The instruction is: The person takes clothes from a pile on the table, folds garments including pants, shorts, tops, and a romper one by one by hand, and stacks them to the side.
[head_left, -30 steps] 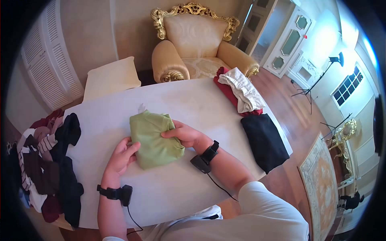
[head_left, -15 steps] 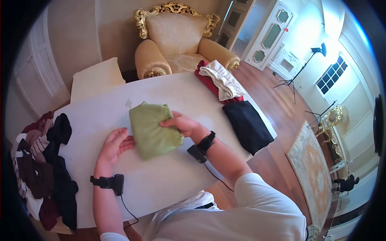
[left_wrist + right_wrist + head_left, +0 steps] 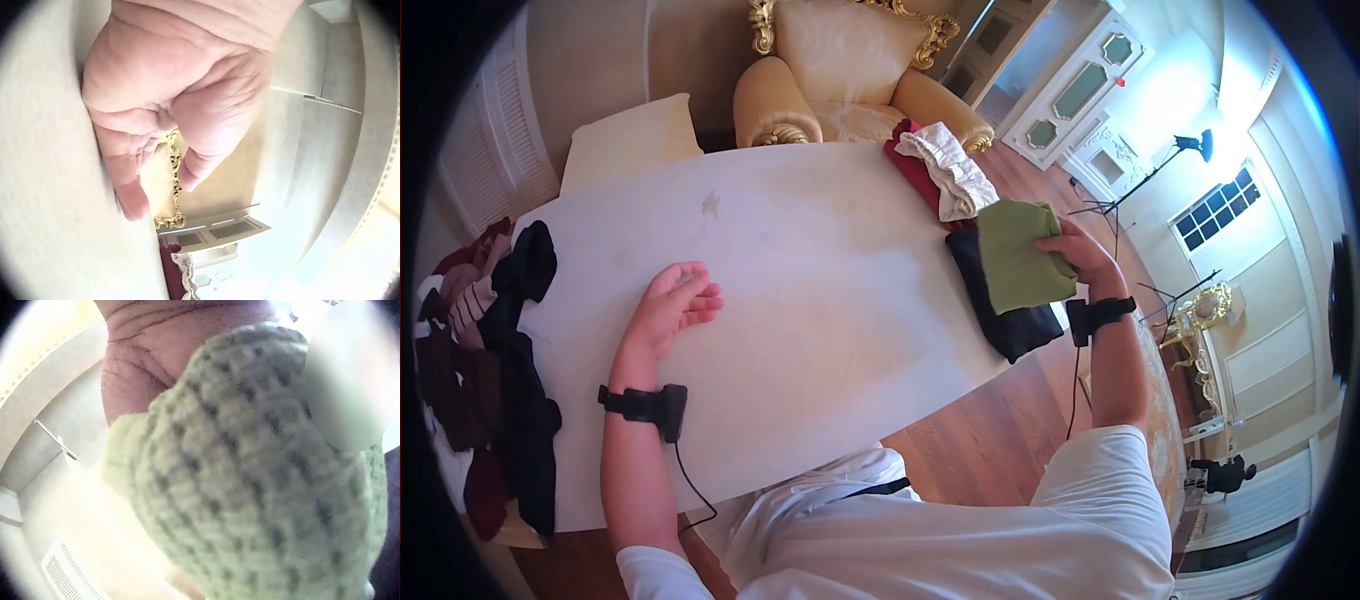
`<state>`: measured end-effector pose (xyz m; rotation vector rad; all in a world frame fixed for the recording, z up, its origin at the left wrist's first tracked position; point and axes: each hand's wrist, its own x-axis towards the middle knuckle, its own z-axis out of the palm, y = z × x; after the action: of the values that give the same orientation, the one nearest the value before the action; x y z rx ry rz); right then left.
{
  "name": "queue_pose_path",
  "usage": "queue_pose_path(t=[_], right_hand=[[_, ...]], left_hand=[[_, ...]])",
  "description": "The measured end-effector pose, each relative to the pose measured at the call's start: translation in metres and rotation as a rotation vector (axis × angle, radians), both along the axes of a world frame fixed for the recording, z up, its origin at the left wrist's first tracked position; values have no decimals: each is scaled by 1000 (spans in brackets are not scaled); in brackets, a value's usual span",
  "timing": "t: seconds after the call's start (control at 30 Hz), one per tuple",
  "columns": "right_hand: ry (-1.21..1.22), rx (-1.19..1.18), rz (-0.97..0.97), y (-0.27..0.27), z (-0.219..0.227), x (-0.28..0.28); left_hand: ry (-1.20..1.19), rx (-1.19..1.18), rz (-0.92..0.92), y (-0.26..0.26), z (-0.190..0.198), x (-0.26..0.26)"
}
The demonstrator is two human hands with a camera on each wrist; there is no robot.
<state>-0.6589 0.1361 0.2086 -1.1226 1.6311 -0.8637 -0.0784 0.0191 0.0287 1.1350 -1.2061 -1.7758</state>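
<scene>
A folded green garment (image 3: 1018, 255) is gripped at its right edge by my right hand (image 3: 1085, 250), the thumb on top. It overlaps the folded black garment (image 3: 1005, 330) at the table's right end in the head view. In the right wrist view the waffle-textured green cloth (image 3: 250, 481) fills most of the picture and hides the fingers. My left hand (image 3: 665, 310) holds nothing, its fingers loosely bent at the left-middle of the white table (image 3: 800, 330). The left wrist view shows that palm (image 3: 175, 81) with the little-finger side close along the tabletop.
Beyond the black garment lie folded white pants (image 3: 945, 170) with a gathered waist on a dark red garment (image 3: 907, 175). A loose heap of dark clothes (image 3: 480, 390) covers the table's left end. A gold-framed armchair (image 3: 840, 60) and a cream side table (image 3: 630, 145) stand behind.
My right hand has carried the green garment from mid-table to the right, over the black one. The left hand has let go of the garment and stays on the left side.
</scene>
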Motion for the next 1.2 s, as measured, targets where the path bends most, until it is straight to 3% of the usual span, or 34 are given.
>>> queue_pose_path(t=[0.2,0.3,0.37,0.6,0.67,0.7,0.77,0.87,0.9,0.93,0.97,1.2], right_hand=[[-1,127,-10,8,-12,-39],[94,176,-26,1,-33,-61],[325,214,-95,-5,-41,-73],[424,211,-123,-5,-54,-87],[658,159,-186,-1,-55,-79],[1051,-84,-94,-3,-77,-102],[1243,-394,-114,-5,-90,-97],[1145,-479,-121,3,-94,-37],[1055,-324,-115,10,-83,0],[1133,-484,24,5,-109,-19],[1127,-314,-31,9,-113,-4],[1072,-3,1,-7,-116,0]], left_hand=[[-25,13,6,3,5,0],[-28,18,5,3,6,-1],[-25,22,10,2,6,0],[-14,25,3,2,6,1],[-10,25,0,1,5,1],[-8,27,-2,1,5,1],[-3,32,1,0,4,1],[5,21,0,1,4,0],[-11,18,6,1,4,0],[-28,14,7,1,3,-1],[-26,4,-5,0,3,-1],[-40,1,7,0,2,0]])
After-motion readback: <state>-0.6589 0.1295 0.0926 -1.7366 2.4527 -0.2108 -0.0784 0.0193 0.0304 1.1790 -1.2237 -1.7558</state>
